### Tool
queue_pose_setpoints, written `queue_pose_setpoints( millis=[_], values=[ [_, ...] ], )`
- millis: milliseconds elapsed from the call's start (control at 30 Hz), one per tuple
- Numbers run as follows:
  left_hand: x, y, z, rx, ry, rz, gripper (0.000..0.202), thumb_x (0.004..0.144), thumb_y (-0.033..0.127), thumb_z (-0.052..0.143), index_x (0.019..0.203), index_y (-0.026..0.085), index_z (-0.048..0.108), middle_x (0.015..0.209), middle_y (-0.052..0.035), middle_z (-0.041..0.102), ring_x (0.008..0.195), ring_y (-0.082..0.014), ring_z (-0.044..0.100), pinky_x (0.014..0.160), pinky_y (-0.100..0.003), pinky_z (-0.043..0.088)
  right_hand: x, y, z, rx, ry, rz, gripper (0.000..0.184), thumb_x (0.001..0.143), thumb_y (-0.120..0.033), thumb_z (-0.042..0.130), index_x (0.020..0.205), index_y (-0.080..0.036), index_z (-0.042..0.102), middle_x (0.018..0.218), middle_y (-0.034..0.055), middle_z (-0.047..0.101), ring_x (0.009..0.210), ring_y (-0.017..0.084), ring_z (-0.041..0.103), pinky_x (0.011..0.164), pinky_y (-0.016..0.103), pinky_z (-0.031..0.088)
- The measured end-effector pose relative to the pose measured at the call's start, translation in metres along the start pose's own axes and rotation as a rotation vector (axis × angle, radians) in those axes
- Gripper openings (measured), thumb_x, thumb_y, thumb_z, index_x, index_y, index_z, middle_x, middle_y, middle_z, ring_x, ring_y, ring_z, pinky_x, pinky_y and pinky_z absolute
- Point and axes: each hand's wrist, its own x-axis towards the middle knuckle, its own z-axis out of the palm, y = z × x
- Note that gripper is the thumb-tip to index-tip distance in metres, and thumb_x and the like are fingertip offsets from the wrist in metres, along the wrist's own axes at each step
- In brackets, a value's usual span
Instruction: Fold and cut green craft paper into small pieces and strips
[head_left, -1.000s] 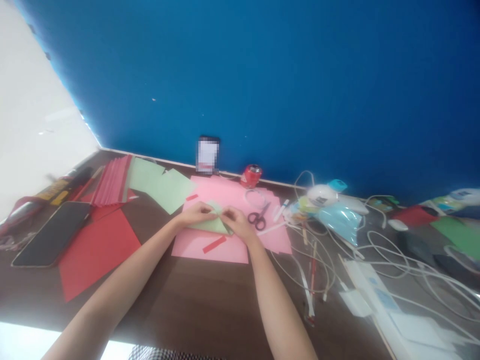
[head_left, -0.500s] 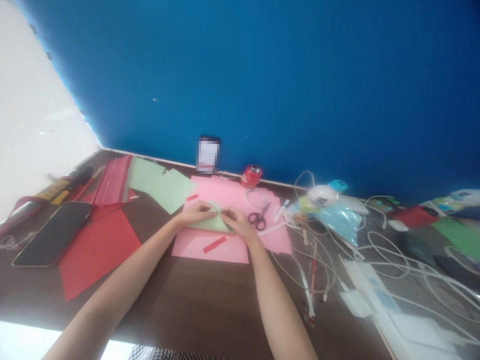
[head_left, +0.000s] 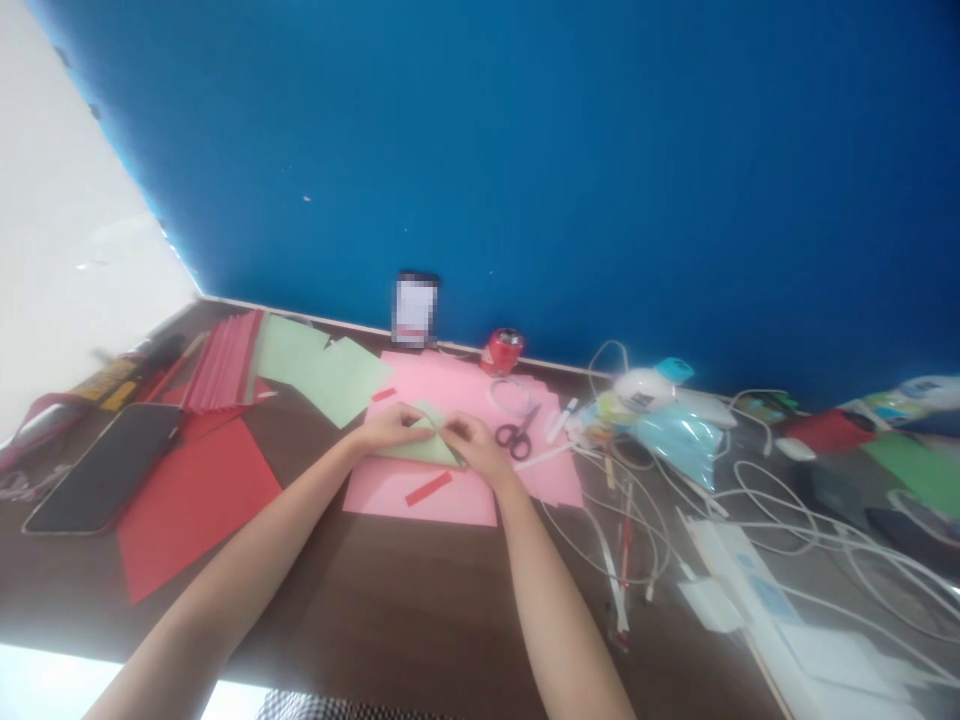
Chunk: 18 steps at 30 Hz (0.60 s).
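A piece of light green paper (head_left: 420, 450) lies over the pink sheets (head_left: 457, 500), with an edge or flap raised between my hands. My left hand (head_left: 394, 428) pinches it from the left, fingers closed. From the right, my right hand (head_left: 474, 442) pinches the same paper close to the left fingertips. The fine shape of the fold is blurred. Just below the green paper is a small red paper strip (head_left: 429, 488). Dark-handled scissors (head_left: 516, 438) rest on pink paper to the right of my right hand.
Left are a red sheet (head_left: 199, 500), a dark phone (head_left: 105, 468), pleated pink-red paper (head_left: 223, 362) and more green paper (head_left: 337, 380). A red container (head_left: 502, 352) stands near the blue wall. White cables (head_left: 780, 540), a blue packet (head_left: 682, 440) and a power strip (head_left: 750, 570) crowd the right.
Both hands stay almost in place on the green paper. The raised part between the fingers looks slightly shifted; otherwise the scene is the same.
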Motion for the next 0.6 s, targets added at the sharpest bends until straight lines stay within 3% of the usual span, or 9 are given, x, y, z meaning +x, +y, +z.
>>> queue_pose_setpoints(
  millis=[600],
  values=[
    [-0.0006, -0.0005, -0.0005, 0.016, 0.035, -0.06, 0.027, 0.072, 0.039, 0.054, 0.076, 0.015, 0.067, 0.058, 0.0025, 0.052, 0.051, -0.008, 0.043, 0.047, -0.02, 0.032, -0.0017, -0.0013, -0.002, -0.001, -0.044, 0.052, 0.024, 0.07, -0.042, 0.061, 0.072, -0.018, 0.055, 0.066, -0.0027, 0.049, 0.06, 0.01, 0.045, 0.057, 0.022, 0.037]
  ],
)
